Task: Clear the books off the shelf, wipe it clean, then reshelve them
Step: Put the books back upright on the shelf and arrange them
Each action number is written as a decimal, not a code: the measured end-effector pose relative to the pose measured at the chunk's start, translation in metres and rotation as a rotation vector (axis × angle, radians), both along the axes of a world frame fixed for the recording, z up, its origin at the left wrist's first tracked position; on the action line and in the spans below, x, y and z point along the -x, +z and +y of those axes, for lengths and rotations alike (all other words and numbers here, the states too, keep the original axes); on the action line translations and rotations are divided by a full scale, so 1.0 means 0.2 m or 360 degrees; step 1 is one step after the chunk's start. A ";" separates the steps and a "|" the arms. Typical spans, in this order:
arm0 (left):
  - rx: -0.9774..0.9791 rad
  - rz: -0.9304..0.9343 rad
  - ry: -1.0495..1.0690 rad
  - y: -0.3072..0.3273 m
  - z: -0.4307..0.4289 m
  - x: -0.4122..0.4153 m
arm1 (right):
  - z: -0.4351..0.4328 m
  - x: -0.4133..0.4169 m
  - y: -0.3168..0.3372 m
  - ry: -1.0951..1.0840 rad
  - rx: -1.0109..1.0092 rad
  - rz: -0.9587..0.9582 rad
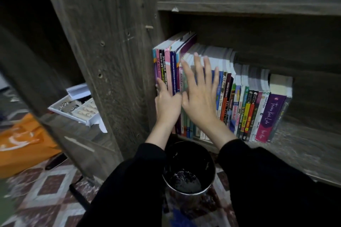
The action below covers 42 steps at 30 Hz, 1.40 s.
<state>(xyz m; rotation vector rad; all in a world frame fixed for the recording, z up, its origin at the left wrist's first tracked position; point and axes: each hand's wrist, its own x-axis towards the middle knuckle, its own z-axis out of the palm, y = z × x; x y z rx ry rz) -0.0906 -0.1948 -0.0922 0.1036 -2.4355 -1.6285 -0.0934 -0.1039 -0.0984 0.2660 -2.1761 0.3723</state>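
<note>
A row of upright books fills the left part of a dark wooden shelf, spines facing me. The tallest ones stand at the far left against the side panel. My left hand rests low on those tall spines, its fingers touching them. My right hand lies flat with fingers spread and straight against the spines just to the right. A purple book stands near the right end of the row. Both arms are in black sleeves.
A black bin with dark debris inside stands on the patterned floor right under my wrists. Left of the wooden side panel lie white trays of small items and an orange bag. The shelf board right of the books is dusty.
</note>
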 end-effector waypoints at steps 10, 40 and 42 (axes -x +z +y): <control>0.0385 -0.0291 -0.0248 0.19 -0.09 -0.01 | 0.06 0.12 0.04 -0.0214 -0.0605 -0.0179; 0.0938 0.0601 -0.0024 0.15 -0.01 -0.02 | 0.10 0.13 0.04 -0.0133 -0.0569 -0.0033; 0.1119 0.0722 -0.0040 0.15 -0.03 0.01 | 0.10 0.13 0.03 -0.0145 -0.0585 -0.0029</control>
